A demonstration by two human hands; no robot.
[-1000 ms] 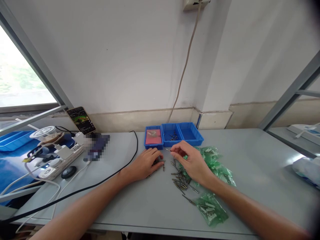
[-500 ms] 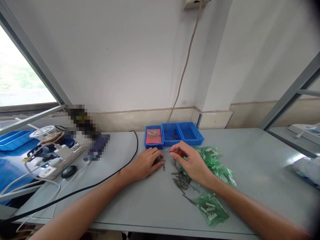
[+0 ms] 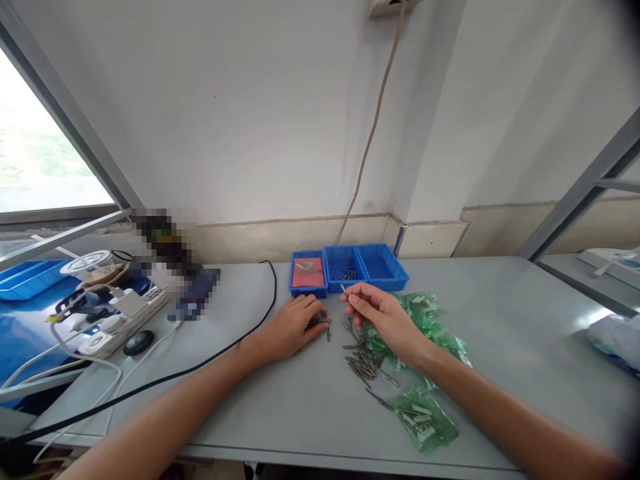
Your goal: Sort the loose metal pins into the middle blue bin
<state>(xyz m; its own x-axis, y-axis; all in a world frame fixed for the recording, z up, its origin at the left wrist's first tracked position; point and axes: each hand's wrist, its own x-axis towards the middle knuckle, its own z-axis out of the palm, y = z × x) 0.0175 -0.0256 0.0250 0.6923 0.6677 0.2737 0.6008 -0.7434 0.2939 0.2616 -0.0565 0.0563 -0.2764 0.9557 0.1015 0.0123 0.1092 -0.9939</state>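
My right hand (image 3: 383, 317) pinches a small thin metal pin (image 3: 343, 289) between thumb and fingertips, just in front of the blue bins. On the grey table to its left, my left hand (image 3: 290, 328) lies curled round a cluster of metal pins (image 3: 314, 324), partly hidden under the palm. One more pin (image 3: 329, 333) pokes out beside the left thumb. Between and below the hands spreads a loose heap of pins (image 3: 363, 363), thin at one end and thicker, brass-coloured at the other. Green plastic bags (image 3: 425, 420) with white and metal pieces lie beside the heap and under my right wrist.
Three blue bins stand against the wall: one (image 3: 309, 291) with a pink sheet and pale pieces, a middle one (image 3: 342, 287) with some pins, and a right one (image 3: 383, 263). A black cable (image 3: 200, 367) crosses the left side, near a power strip (image 3: 125, 320) and a round black object (image 3: 138, 343).
My right hand has turned slightly, and the pin in its fingertips has swung from lying nearly flat to pointing upward. My left hand has stayed in place.
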